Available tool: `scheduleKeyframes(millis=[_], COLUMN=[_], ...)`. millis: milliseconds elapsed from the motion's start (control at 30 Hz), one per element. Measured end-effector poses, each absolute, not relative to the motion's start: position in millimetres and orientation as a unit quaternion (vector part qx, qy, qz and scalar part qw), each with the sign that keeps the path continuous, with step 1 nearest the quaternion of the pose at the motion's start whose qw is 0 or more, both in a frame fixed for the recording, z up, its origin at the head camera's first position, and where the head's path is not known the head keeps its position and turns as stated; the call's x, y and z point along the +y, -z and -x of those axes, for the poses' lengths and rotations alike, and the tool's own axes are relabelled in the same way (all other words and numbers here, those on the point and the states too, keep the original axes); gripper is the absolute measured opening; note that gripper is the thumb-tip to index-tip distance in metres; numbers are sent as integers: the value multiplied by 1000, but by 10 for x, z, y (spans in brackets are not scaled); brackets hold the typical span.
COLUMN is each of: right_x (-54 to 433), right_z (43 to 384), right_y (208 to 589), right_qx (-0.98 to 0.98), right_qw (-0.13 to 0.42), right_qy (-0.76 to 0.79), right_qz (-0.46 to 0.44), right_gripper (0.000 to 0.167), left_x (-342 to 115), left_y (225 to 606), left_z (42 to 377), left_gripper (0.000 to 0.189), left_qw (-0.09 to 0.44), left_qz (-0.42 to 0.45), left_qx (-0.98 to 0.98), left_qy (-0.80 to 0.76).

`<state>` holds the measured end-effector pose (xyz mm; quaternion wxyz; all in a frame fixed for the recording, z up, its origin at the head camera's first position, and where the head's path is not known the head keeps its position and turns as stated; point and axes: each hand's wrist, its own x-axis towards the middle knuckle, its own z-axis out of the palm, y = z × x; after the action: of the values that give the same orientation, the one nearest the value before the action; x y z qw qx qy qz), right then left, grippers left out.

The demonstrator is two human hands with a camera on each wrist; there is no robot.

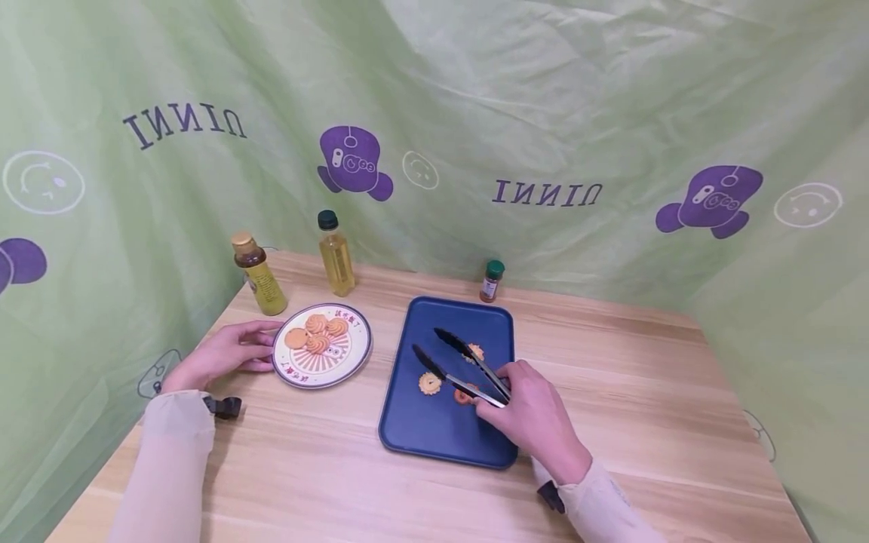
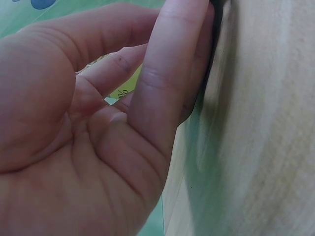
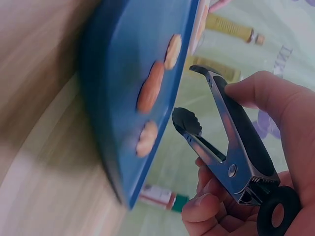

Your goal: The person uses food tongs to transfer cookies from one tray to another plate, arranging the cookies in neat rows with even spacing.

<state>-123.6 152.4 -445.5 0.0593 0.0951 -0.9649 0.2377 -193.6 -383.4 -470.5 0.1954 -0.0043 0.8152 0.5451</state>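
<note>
My left hand (image 1: 227, 353) rests its loosely bent fingers against the left rim of a white plate (image 1: 353, 360) with a dark edge. Several piped, swirled cookies (image 1: 317, 324) lie on that plate. My right hand (image 1: 536, 415) grips metal kitchen tongs (image 1: 475, 392) with black tips, thumb on one arm and fingers on the other. The tongs' arms are spread apart above a blue tray (image 1: 434, 430), with nothing between the tips. On the tray lie three cookies: a pale ring cookie (image 1: 430, 383), a reddish-brown cookie (image 1: 464, 394) and a golden cookie (image 1: 474, 351), partly hidden by the tongs.
Behind the plate stand a yellow-labelled bottle (image 1: 265, 290) with a tan cap and a clear bottle of yellow liquid (image 1: 337, 264). A small green-capped spice jar (image 1: 491, 283) stands behind the tray. Green printed cloth (image 1: 434, 90) hangs around the wooden table (image 1: 611, 377).
</note>
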Motion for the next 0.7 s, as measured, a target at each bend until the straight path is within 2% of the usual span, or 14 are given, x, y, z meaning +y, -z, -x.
scheduleKeyframes(millis=[300, 700], right_x=[1886, 2061], right_z=[1126, 1038], right_y=[4444, 4534], right_qx=[-969, -971], right_qw=[77, 99], right_qy=[-225, -209], right_qz=[-67, -55], right_gripper=[42, 46], left_x=[-3854, -3827], left_y=[4729, 4701], left_z=[1938, 1918], left_gripper=[68, 68], left_qw=[194, 196], left_qz=[0, 4], left_qx=[815, 820], left_qy=[-545, -537])
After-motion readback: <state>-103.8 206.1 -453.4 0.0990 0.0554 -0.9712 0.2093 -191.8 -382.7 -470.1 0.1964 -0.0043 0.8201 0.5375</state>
